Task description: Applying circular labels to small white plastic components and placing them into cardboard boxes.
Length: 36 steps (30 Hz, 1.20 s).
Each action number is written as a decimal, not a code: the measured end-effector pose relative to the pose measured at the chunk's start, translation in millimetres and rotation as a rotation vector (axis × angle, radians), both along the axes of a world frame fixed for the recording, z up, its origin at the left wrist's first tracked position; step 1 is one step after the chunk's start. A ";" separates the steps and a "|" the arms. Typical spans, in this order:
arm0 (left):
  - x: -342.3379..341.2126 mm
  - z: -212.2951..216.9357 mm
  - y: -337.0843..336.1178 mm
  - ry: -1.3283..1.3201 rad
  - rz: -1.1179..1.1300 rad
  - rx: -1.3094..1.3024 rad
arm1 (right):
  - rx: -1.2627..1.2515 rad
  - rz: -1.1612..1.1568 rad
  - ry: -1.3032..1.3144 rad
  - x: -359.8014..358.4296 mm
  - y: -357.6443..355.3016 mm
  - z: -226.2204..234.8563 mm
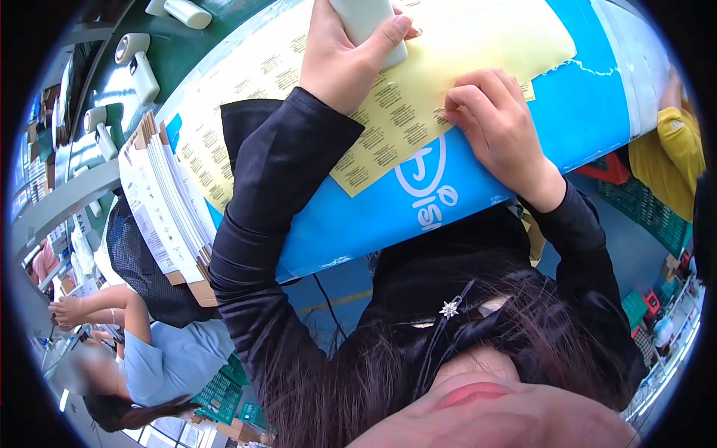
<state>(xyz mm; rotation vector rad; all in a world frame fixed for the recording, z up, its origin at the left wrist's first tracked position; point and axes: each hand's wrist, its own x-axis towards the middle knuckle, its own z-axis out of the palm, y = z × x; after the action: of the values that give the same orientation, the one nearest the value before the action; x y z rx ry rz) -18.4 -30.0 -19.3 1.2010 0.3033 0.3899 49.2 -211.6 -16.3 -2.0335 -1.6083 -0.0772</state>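
Where the big blue sheet [523,149] slopes across the worktop, everything else sits in relation to it. Blue sheet: the largest item, white lettering on it, its lower edge curving over the person's dark-sleeved arms. Green bench surface [183,63] shows beyond the blue sheet's upper left edge. Yellow label sheet [463,45] lies flat on top of the blue sheet, covered in rows of small printed stickers, one corner reaching down toward the white lettering. Stack of flat cartons [168,209]: stands on edge just off the blue sheet's left end, white faces, brown cardboard edges. A co-worker in a light blue top [168,358] sits well below and left of the blue sheet; another person's yellow sleeve [676,160] shows past its right end.

Left hand [347,56]: above the blue sheet, over the yellow label sheet, fingers curled tight around a pale grey handheld device [373,26], thumb across its front. Right hand [497,127]: resting on the yellow label sheet near its lower right edge, fingers bent, tips pinching at a sticker; whether one has lifted, cannot tell. Three white handheld scanners [138,63] lie on the green bench, upper left of the blue sheet
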 end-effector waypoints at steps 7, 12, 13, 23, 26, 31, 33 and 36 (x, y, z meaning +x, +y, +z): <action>-1.6 -6.0 0.5 0.006 0.008 0.076 | 0.005 0.008 0.018 -0.5 0.2 -0.5; -3.0 9.4 6.6 0.034 -0.004 0.029 | -0.170 0.346 0.749 43.5 0.8 39.4; -4.3 18.5 13.2 0.035 -0.007 -0.018 | -0.132 0.357 0.749 55.3 4.7 52.1; -25.2 140.1 60.3 -0.305 0.224 -0.639 | 0.515 0.544 1.132 20.0 118.9 134.5; -35.7 145.5 57.4 -0.301 0.265 -0.712 | 0.542 0.508 1.141 1.8 145.0 132.0; -40.4 143.3 53.3 -0.246 0.289 -0.765 | 0.568 0.413 1.117 -2.8 158.5 117.3; -38.9 143.8 51.1 -0.233 0.290 -0.774 | 0.569 0.414 1.125 -0.6 158.3 114.3; -36.9 144.4 48.2 -0.217 0.289 -0.773 | 0.569 0.418 1.130 1.2 158.6 112.1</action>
<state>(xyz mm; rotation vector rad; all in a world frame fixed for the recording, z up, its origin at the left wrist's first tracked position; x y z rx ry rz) -55.4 18.1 125.1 0.3518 0.3918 0.5801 50.4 -53.0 95.8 -0.9280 -1.0267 0.5897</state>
